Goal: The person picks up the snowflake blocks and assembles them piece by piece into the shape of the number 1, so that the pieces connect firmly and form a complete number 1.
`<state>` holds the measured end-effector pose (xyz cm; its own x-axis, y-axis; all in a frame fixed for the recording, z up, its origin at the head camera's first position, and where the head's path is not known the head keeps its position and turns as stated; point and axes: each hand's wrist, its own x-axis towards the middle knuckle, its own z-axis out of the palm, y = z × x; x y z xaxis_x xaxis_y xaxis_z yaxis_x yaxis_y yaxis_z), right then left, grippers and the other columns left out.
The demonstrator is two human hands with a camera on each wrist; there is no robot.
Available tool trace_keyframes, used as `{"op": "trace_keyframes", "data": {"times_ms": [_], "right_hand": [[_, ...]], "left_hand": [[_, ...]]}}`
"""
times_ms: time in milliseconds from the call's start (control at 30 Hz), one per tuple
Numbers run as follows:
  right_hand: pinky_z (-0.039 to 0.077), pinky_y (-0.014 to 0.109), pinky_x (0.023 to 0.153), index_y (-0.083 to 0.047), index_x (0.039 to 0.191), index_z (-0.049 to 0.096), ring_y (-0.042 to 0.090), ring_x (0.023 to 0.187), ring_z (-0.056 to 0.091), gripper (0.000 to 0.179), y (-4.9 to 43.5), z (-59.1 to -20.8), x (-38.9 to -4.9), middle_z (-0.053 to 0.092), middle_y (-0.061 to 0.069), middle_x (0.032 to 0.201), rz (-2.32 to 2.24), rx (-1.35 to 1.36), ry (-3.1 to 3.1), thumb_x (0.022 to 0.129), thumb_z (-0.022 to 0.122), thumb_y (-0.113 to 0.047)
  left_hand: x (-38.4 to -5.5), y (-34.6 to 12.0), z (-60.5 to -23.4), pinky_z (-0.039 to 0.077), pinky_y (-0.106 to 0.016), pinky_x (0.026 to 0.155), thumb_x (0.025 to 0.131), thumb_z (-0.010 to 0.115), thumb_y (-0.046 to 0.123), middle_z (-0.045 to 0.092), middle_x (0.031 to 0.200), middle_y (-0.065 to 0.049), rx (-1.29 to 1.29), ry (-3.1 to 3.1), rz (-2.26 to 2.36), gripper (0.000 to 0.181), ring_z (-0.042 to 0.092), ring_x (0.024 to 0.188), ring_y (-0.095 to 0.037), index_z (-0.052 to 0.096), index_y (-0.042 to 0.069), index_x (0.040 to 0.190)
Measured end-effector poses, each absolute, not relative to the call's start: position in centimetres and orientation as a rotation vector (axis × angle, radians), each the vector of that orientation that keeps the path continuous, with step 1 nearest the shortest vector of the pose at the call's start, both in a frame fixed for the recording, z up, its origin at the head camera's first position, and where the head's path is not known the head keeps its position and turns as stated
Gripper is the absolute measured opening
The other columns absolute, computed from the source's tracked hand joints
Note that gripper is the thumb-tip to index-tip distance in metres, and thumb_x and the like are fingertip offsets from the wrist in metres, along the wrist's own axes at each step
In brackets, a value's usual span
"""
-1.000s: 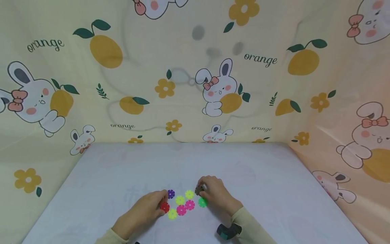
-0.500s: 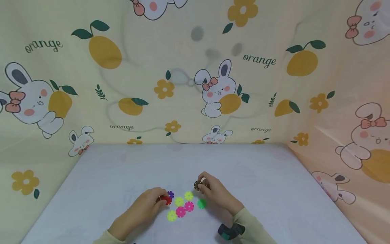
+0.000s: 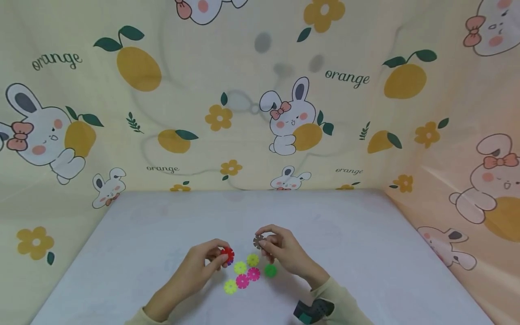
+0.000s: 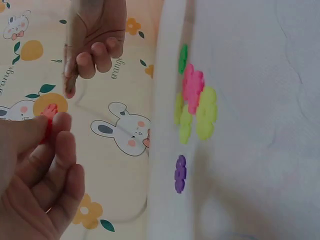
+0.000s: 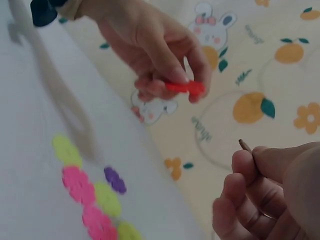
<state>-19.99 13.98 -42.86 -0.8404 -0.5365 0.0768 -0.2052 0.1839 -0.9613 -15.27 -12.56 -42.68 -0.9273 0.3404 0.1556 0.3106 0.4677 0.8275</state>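
Note:
My left hand pinches a red notched disc between thumb and fingers, held up above the table. My right hand pinches a brown notched disc by its edge, level with the red one and a short gap to its right. In the right wrist view the brown disc shows edge-on at the fingertips, facing the red disc. A purple disc lies on the table, mostly hidden behind the red one in the head view.
On the white table lie yellow discs, two pink discs and a green disc, grouped below the hands. A dark band sits on the right forearm. A printed cloth hangs behind and at the sides.
The left hand has lifted the red disc off the table and moved it up and right. The right hand has raised the brown disc and brought it left, closer to the red one.

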Motion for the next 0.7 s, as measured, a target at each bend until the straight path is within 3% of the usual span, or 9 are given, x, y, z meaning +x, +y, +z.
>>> {"op": "trace_keyframes", "data": {"times_ms": [100,200,367,433,600,700], "right_hand": [[0.050,0.017,0.061,-0.002,0.128,0.058,0.006,0.064,0.055,0.028,13.7,-42.4,-19.5,0.063,-0.001,0.076,-1.752,-0.743,2.106,0.103,0.058,-0.015],[0.049,0.016,0.061,0.000,0.130,0.057,0.006,0.065,0.055,0.030,13.4,-42.1,-19.1,0.063,-0.005,0.078,-1.788,-0.760,2.023,0.103,0.058,-0.014],[0.048,0.016,0.061,0.000,0.133,0.058,0.006,0.065,0.054,0.032,12.7,-41.8,-18.4,0.064,-0.005,0.079,-1.815,-0.750,1.965,0.104,0.057,-0.014],[0.048,0.016,0.060,0.001,0.132,0.058,0.005,0.064,0.053,0.032,12.3,-41.8,-18.1,0.065,0.009,0.079,-1.834,-0.738,1.959,0.103,0.058,-0.013],[0.047,0.016,0.058,0.001,0.130,0.061,0.004,0.060,0.053,0.031,11.5,-42.1,-17.6,0.066,0.015,0.079,-1.864,-0.672,1.976,0.102,0.060,-0.013],[0.047,0.016,0.057,0.001,0.130,0.061,0.005,0.059,0.053,0.032,11.2,-42.1,-17.5,0.068,0.001,0.078,-1.864,-0.638,1.979,0.101,0.061,-0.012]], "left_hand": [[-15.0,-12.5,-42.3,0.055,-0.023,0.065,0.097,0.067,0.016,0.075,0.087,-0.008,0.609,2.673,1.553,0.017,0.066,0.071,-0.015,0.068,0.007,0.111],[-14.8,-12.4,-41.8,0.055,-0.022,0.067,0.096,0.069,0.018,0.075,0.086,-0.004,0.601,2.696,1.582,0.014,0.065,0.072,-0.009,0.070,0.008,0.106],[-14.7,-12.3,-41.5,0.054,-0.023,0.075,0.095,0.071,0.021,0.075,0.086,0.001,0.568,2.734,1.570,0.011,0.067,0.077,-0.011,0.072,0.012,0.101],[-14.6,-12.3,-41.6,0.054,-0.025,0.077,0.095,0.071,0.021,0.076,0.087,0.001,0.588,2.743,1.564,0.011,0.068,0.079,-0.010,0.073,0.013,0.100],[-14.6,-12.2,-41.9,0.053,-0.026,0.081,0.094,0.072,0.018,0.076,0.087,0.006,0.601,2.770,1.547,0.007,0.065,0.081,-0.002,0.074,0.016,0.100],[-14.6,-12.2,-42.0,0.053,-0.026,0.080,0.093,0.072,0.016,0.076,0.087,0.008,0.593,2.784,1.532,0.008,0.065,0.081,-0.001,0.075,0.016,0.100]]}}
